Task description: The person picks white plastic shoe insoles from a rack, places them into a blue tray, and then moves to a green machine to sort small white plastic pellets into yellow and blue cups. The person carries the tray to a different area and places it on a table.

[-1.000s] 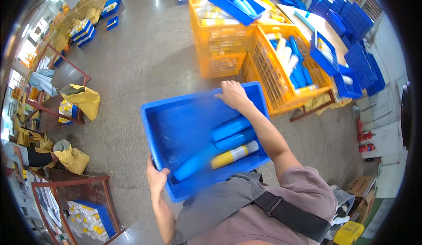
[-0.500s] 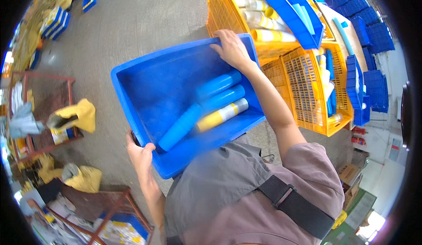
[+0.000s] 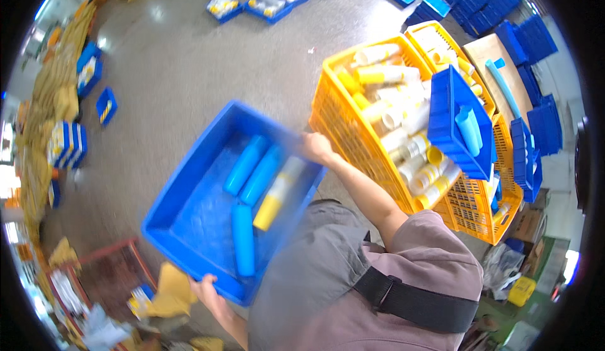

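Note:
I carry a blue plastic tub point(image 3: 200, 222) in front of my body, above the floor. Its near left end is in my left hand point(image 3: 211, 291), the fingers wrapped round the rim. My right hand point(image 3: 318, 148) is closed on the rim at the right side; motion blurs the tub there. Inside lie three blue rolls: two side by side point(image 3: 246, 165), and a third blue roll point(image 3: 242, 241) closer to my left hand. A yellow and whitish roll point(image 3: 277, 193) rests beside them, along the side nearer my body.
To the right stands a yellow slatted crate point(image 3: 353, 124) full of white and yellow rolls. A smaller blue bin point(image 3: 444, 115) with light-blue pieces sits on the crates. Blue boxes point(image 3: 268, 4) of rolls are on the far floor. A reddish metal frame point(image 3: 135, 247) stands at left.
My view and body have turned right, and the tub now points more away from me. My right hand has shifted along with its rim. The rolls lie differently inside.

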Demonstrator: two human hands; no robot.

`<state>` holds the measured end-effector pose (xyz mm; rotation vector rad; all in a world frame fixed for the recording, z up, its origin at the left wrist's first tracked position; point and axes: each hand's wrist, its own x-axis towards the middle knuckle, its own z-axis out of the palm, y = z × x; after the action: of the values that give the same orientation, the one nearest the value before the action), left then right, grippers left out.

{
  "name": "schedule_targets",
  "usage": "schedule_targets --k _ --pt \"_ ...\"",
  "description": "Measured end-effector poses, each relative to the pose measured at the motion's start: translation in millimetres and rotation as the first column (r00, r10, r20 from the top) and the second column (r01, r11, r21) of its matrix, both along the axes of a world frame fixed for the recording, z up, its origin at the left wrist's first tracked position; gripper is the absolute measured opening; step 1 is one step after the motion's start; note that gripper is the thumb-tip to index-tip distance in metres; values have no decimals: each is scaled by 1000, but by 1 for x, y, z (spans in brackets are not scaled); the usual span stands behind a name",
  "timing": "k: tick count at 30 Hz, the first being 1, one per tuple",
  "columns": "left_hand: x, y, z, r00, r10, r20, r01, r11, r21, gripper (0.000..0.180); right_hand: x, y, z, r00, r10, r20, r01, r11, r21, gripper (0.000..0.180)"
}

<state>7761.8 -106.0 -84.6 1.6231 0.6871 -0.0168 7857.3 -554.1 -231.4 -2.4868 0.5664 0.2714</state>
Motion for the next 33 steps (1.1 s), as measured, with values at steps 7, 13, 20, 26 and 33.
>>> schedule_targets --k 7,13,20,26,33 --pt "256 -78 1 989 -99 -109 72 971 -230 81 239 -55 25 993 -54 103 54 999 6 28" --pt "445 -206 29 983 -156 -96 145 983 -116 72 329 -175 44 967 -242 74 247 966 -69 24" --pt "702 -385 -56 776 -606 -174 623 779 64 68 351 -327 -2 825 -566 1 566 824 -25 24" --pt "813 -640 -37 652 -742 -154 751 661 -7 72 384 -521 18 700 -712 47 714 699 -37 27" --pt "881 -913 -42 443 -896 -14 896 443 -25 68 376 -701 55 472 -876 99 882 466 -73 30"
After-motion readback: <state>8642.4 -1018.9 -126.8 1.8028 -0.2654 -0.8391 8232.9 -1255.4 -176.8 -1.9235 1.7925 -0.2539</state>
